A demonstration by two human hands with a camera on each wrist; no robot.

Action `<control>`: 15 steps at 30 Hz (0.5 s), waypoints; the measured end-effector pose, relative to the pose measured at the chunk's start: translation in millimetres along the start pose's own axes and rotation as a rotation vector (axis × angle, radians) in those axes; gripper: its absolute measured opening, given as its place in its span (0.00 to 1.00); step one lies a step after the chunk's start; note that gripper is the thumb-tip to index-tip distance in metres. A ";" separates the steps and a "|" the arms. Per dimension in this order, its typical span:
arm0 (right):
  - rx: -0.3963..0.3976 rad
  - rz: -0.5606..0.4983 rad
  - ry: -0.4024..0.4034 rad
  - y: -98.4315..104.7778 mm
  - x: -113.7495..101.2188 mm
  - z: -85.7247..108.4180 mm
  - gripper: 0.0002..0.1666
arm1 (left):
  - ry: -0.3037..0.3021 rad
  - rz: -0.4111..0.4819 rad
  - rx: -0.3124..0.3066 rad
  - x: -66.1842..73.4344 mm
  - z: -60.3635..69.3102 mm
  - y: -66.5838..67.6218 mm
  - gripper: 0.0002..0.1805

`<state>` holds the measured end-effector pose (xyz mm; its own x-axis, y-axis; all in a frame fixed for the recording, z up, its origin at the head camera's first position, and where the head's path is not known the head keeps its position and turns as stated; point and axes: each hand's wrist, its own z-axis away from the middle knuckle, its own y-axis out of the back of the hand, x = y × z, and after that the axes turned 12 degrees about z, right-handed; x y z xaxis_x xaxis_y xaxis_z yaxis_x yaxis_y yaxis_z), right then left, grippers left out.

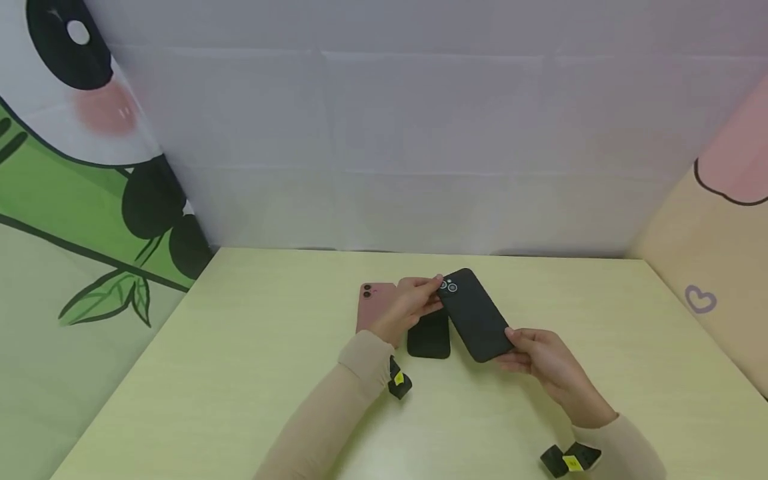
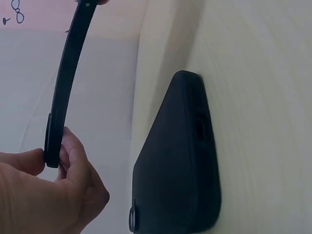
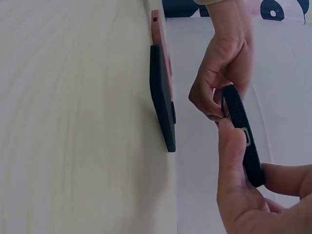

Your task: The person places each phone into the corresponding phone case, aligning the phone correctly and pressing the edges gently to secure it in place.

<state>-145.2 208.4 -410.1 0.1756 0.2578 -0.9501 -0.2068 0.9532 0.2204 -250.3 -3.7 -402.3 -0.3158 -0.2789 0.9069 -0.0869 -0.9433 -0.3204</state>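
Observation:
Both hands hold one black phone [image 1: 478, 317] up off the table, tilted, its camera side facing the head view. My left hand [image 1: 408, 312] pinches it by the corner near the camera lenses. At the opposite end, my right hand [image 1: 549, 363] grips the lower corner between thumb and fingers; a port shows on that edge in the right wrist view. A second black phone [image 1: 429, 339] lies flat just left of the held one, partly covered by my left hand. Beside it lies a pink phone [image 1: 373, 307] with two lenses, partly hidden by my left hand.
The pale yellow table [image 1: 210, 387] reaches back to a white cloth wall [image 1: 432, 147]. Printed cartoon panels stand at the left [image 1: 90, 193] and right [image 1: 720, 267]. Small black devices with yellow labels sit at both wrists.

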 end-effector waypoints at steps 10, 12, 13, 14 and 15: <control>0.053 0.312 -0.001 8.0 4.7 -2.9 0.20 | -0.093 -0.194 0.088 -11.2 -17.7 -42.7 0.13; 0.054 0.344 -0.007 10.9 5.4 -4.2 0.20 | -0.095 -0.225 0.102 -14.3 -21.0 -48.1 0.12; 0.054 0.356 -0.006 12.6 5.6 -4.8 0.20 | -0.094 -0.237 0.110 -15.6 -22.2 -50.2 0.12; 0.052 0.369 -0.006 14.2 5.6 -5.5 0.20 | -0.092 -0.245 0.116 -16.9 -23.3 -51.9 0.12; 0.051 0.380 -0.009 15.5 5.5 -6.1 0.21 | -0.093 -0.260 0.124 -18.1 -24.2 -53.4 0.12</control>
<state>-153.3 223.6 -413.3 0.1035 0.5954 -0.7967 -0.2109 0.7959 0.5674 -262.8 56.0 -408.3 -0.2097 -0.0352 0.9771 -0.0357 -0.9984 -0.0436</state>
